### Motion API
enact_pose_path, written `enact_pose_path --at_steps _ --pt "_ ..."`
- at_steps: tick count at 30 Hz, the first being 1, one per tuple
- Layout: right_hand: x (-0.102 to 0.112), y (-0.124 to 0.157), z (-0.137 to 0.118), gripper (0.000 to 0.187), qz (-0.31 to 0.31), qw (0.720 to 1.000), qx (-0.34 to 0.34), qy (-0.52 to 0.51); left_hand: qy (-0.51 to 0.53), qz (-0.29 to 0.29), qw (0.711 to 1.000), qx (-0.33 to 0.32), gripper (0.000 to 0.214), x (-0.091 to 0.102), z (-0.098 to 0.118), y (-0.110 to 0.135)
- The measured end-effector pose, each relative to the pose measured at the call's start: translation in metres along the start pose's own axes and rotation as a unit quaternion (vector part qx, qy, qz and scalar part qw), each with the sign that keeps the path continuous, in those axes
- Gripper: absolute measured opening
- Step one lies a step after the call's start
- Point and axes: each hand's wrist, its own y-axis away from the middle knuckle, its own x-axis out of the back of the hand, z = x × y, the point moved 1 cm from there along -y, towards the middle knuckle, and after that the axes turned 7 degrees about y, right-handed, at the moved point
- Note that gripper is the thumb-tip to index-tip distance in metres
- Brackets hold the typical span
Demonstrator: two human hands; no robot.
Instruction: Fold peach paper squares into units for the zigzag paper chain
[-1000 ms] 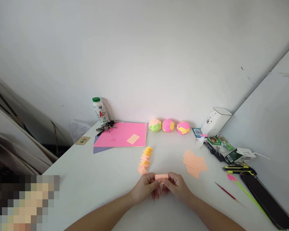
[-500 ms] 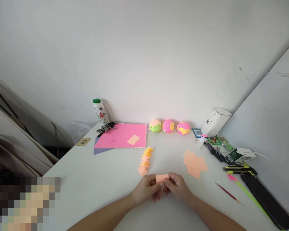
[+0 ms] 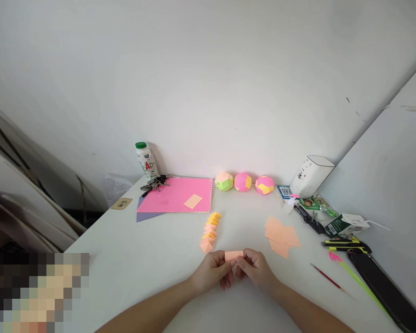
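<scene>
A small folded piece of peach paper (image 3: 234, 255) is pinched between my two hands near the front of the table. My left hand (image 3: 213, 272) grips its left end, thumb on the near side, and my right hand (image 3: 255, 269) grips its right end the same way. The thumbs almost meet at the lower edge; the paper's underside is hidden by fingers. Just beyond my left hand runs a row of folded orange and peach paper units (image 3: 211, 232). Loose peach paper sheets (image 3: 281, 236) lie overlapping beyond my right hand.
Along the wall sit three faceted paper balls (image 3: 243, 182). At left are a pink notebook (image 3: 180, 192), keys (image 3: 155, 184) and a bottle (image 3: 147, 162). At right lie a thin brush (image 3: 327, 276), a utility knife (image 3: 346, 244), a black case (image 3: 384, 286) and a white box (image 3: 311, 176).
Both hands keep the same pinch on the folded paper, with hardly any finger movement. The whole view has shifted very slightly.
</scene>
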Motion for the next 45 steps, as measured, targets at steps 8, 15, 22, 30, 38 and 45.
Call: enact_pose_path --at_steps 8,15,22,30,38,45 --pt "0.000 -0.001 0.000 0.036 0.007 1.000 -0.006 0.017 -0.005 0.001 1.000 0.002 0.041 -0.001 0.001 0.000" --pt "0.000 0.000 -0.007 0.037 0.009 1.000 -0.001 0.015 -0.006 -0.005 1.000 0.000 0.040 -0.001 0.001 -0.001" --pt "0.000 0.001 -0.004 0.037 0.010 1.000 0.000 0.016 -0.010 -0.015 1.000 -0.011 0.037 0.002 -0.005 -0.006" --pt "-0.001 -0.001 -0.002 0.034 0.007 0.998 0.023 0.053 -0.006 -0.038 0.999 -0.034 0.026 0.001 -0.006 -0.005" --pt "-0.002 0.000 0.003 0.012 -0.017 0.995 0.051 0.085 -0.018 -0.020 0.999 -0.029 0.022 0.002 -0.013 -0.008" --pt "-0.005 0.000 0.005 0.009 -0.010 0.995 0.039 0.090 -0.052 -0.035 0.998 -0.030 0.020 0.001 -0.014 -0.007"
